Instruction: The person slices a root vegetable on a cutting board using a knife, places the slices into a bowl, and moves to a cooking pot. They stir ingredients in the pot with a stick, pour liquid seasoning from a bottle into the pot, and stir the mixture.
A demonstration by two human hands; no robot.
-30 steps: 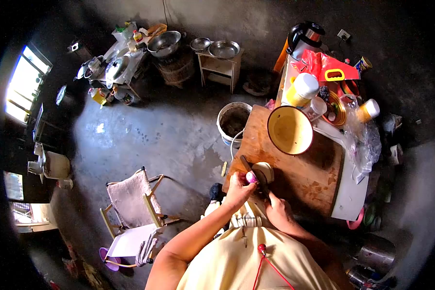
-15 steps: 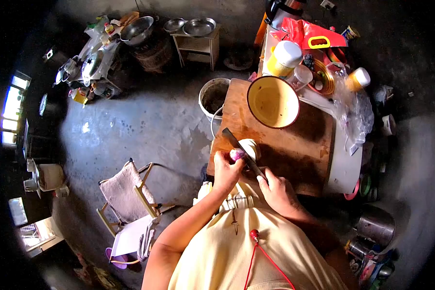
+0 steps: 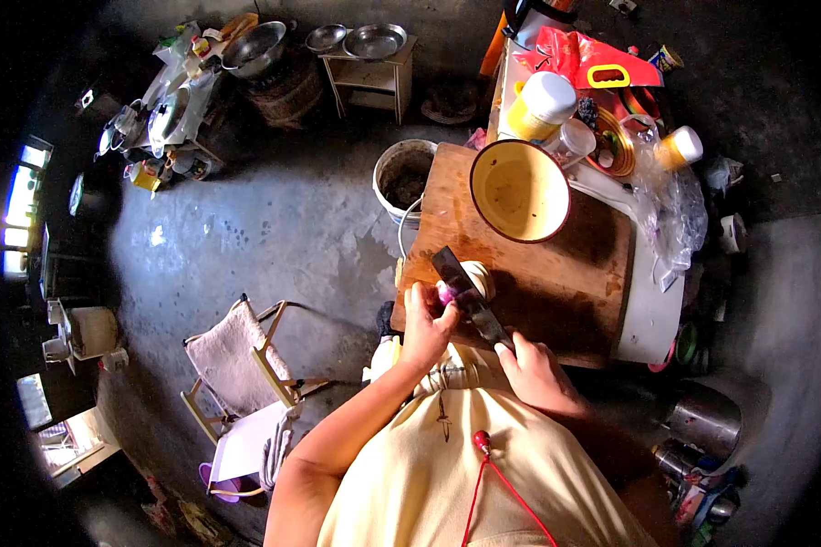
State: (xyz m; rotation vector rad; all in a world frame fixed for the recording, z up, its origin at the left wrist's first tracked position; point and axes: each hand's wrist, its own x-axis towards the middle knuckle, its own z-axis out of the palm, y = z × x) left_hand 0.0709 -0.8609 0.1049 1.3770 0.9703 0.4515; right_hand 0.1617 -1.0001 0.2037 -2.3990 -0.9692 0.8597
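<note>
My left hand (image 3: 426, 321) is closed around a small purple-and-white bulb (image 3: 445, 293), perhaps garlic or an onion; its exact kind is not clear. My right hand (image 3: 534, 366) grips the handle of a kitchen knife (image 3: 470, 295) with a broad dark blade. The blade slants up to the left, right beside the bulb, its flat side facing up. Partly hidden behind the blade is a round whitish thing (image 3: 480, 276) on the wooden board (image 3: 556, 296). Farther back on the board stands a cream enamel bowl (image 3: 520, 191) with a dark rim.
A bucket (image 3: 397, 180) stands on the floor left of the board. Jars, a red bag (image 3: 561, 56) and a clear plastic bag (image 3: 670, 205) crowd the table's right side. A folding chair (image 3: 242, 360) is at the left. Metal basins (image 3: 374, 41) sit at the back.
The knife blade has turned so that more of its broad side shows. My right hand has shifted slightly right and down. My left hand still holds the bulb in nearly the same place.
</note>
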